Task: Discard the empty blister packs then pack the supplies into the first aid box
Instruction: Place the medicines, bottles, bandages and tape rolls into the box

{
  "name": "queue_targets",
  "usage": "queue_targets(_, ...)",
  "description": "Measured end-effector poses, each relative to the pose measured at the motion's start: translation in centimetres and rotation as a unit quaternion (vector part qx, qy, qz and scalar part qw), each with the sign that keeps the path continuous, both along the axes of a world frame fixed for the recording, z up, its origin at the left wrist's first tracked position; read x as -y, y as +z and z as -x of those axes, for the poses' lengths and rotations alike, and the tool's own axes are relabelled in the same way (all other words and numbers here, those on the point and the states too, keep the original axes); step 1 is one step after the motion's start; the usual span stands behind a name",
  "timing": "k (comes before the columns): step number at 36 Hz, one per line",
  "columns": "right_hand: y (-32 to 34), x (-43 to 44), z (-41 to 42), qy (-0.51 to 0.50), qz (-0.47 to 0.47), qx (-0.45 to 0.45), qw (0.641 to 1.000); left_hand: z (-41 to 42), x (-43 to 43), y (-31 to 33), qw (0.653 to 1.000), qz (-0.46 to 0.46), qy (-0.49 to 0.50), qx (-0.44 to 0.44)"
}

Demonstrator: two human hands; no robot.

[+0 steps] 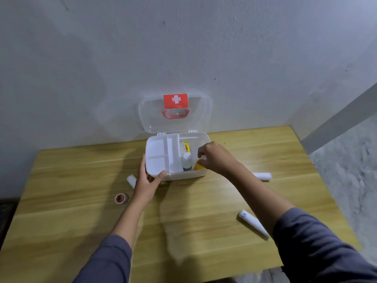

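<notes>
Near the table's (183,221) right edge, a white tube (254,223), still unpacked. Left hand (147,185) spread, clasping the first aid box (184,175) at its front-left corner, by the back edge. Right hand (216,158) inside, pinching something orange (198,166), mostly hidden. Risk: knocking over the bottle (187,162) just beside. No blister packs visible.

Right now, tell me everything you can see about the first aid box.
The first aid box is white plastic, open, on the wooden table by the wall. Its clear lid, with a red cross label and pink handle, stands upright. A white divided tray fills its left side; a bottle stands beside it. The left hand holds the front-left corner; the right hand reaches inside.
</notes>
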State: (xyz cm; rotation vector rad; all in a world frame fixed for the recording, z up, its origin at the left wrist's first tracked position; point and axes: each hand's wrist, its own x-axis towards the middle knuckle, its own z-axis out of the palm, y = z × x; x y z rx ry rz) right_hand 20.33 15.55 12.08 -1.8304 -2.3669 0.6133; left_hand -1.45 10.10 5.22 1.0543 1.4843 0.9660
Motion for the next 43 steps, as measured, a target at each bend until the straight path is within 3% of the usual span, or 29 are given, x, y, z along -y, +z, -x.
queue_targets(9,-0.7,0.6,1.4,-0.020,-0.029,-0.025,0.999,0.2,0.0,0.2,1.000,0.002,-0.010,-0.017)
queue_targets(16,-1.1,1.7,0.6,-0.059,-0.051,-0.112,0.991,-0.1,0.1,0.6,1.000,-0.011,-0.016,-0.009)
queue_targets(24,-4.3,8.9,-5.0,-0.210,-0.112,-0.164,0.957,-0.5,0.3,0.6,1.000,-0.026,-0.005,0.014)
queue_targets(34,-13.3,20.1,-10.6,-0.209,-0.031,0.084,0.974,-0.5,0.1,-0.3,0.999,-0.031,0.003,0.015)
queue_targets(43,-14.0,11.8,-12.8,-0.195,-0.068,0.091,0.974,-0.2,-0.2,-1.5,1.000,-0.017,0.019,-0.004)
